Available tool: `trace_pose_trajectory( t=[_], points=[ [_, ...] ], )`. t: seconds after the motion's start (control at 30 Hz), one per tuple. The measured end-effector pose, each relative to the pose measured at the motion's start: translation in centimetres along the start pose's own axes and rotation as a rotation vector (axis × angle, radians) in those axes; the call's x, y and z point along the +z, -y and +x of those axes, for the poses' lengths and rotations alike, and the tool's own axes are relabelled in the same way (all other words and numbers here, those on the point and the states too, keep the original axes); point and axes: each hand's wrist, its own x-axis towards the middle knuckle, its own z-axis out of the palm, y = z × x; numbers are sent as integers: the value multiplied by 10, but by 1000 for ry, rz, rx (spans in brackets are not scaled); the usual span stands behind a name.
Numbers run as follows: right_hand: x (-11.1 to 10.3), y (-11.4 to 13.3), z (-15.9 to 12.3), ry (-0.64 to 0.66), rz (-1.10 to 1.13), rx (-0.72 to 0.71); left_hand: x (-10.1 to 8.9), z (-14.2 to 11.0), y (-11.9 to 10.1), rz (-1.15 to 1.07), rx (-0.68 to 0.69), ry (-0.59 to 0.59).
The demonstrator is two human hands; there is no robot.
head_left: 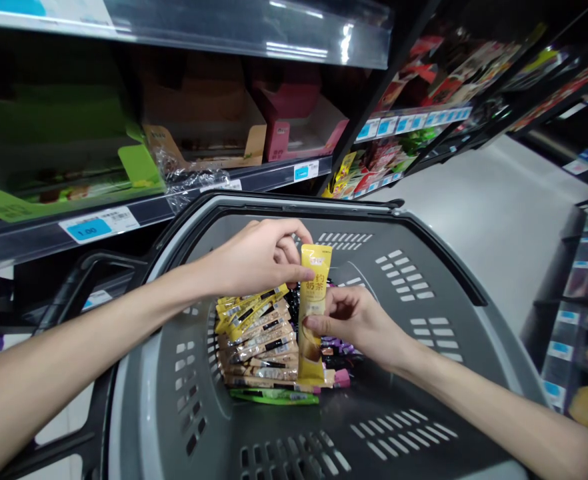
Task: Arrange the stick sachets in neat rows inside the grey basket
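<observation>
On a dark shelf (274, 175), from left, a green cardboard box (49, 127), a tan cardboard box (199, 100) and a pink cardboard box (291, 107) are displayed above blue-and-white price labels (99, 225). Crumpled clear plastic film (189, 180) is draped over the edge. Beyond, a pale grey floor (484, 200) is flanked by colourful packets (449, 77).

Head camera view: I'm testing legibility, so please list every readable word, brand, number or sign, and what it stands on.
"1.00": white-and-blue paper price tag on the black shelf edge.
"约", "奶茶": flat yellow plastic sachet; the character left of 约 is partly hidden by the left hand.
Too small or blurred: the sachet's logo, other white-and-blue shelf tags, print on the pink cardboard box, and slim packets in the grey plastic basket.
</observation>
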Motion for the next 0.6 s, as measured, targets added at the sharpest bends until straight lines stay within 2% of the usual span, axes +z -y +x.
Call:
trace_pose_trajectory(
  t=[0.43, 0.6],
  points=[
    [-1, 3, -1, 61, -66, -11, 0, 0, -1, 19, 9, -4],
    [-4, -2, 0, 9, -73, -33, 0, 0, 1, 12, 14, -12]
  ],
)
